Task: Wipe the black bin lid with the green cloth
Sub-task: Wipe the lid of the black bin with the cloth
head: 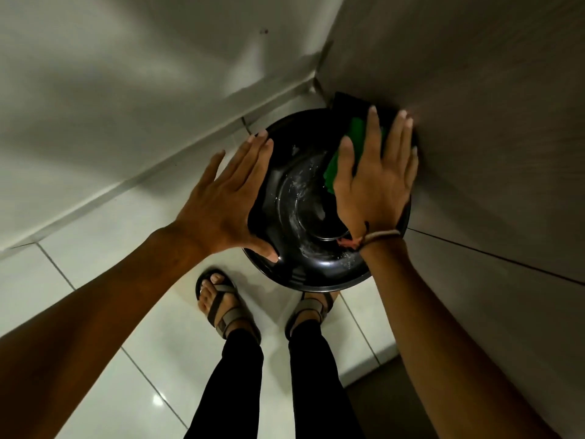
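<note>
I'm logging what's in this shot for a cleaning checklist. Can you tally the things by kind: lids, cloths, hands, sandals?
Black bin lid: 1
Green cloth: 1
Hands: 2, the left hand and the right hand
Sandals: 2, one on the left and one on the right, partly hidden by the lid
Total: 6

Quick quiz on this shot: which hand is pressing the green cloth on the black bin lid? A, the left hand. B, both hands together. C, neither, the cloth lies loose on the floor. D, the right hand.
D: the right hand lies flat over the green cloth on the black bin lid, while the left hand rests bare on the lid's opposite edge.
</note>
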`<act>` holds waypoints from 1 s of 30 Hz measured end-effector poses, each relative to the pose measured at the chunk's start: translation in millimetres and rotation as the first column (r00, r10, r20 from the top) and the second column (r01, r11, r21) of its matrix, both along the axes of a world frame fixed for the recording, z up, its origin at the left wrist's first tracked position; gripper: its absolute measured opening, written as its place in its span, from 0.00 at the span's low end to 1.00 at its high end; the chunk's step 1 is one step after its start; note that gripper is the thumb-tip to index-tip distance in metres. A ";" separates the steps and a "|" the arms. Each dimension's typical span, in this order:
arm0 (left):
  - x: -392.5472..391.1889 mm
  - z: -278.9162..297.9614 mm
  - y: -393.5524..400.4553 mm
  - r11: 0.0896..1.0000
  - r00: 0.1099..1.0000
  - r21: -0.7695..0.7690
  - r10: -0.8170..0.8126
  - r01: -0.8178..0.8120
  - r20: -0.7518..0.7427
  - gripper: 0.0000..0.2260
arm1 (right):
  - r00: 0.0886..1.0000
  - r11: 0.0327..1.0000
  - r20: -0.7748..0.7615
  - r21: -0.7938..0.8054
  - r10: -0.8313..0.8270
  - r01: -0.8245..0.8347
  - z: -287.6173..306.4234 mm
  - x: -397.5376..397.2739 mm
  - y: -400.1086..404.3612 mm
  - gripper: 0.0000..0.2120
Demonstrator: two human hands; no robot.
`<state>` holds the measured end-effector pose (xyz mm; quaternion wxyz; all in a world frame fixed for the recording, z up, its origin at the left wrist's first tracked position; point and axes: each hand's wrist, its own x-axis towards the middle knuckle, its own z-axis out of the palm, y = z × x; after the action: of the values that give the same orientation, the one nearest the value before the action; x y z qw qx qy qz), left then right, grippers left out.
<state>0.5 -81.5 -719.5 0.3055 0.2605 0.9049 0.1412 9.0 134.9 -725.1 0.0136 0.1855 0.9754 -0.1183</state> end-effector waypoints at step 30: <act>-0.2 -5.7 -2.4 0.996 0.994 -0.078 -0.059 0.052 -0.087 0.69 | 0.969 0.970 0.083 0.038 0.235 -0.239 -6.3 117.8 36.1 0.29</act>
<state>0.4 -83.9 -725.2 0.2780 0.2800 0.9148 0.0865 126.8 171.0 -731.4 0.0611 0.0725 0.9918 -0.0851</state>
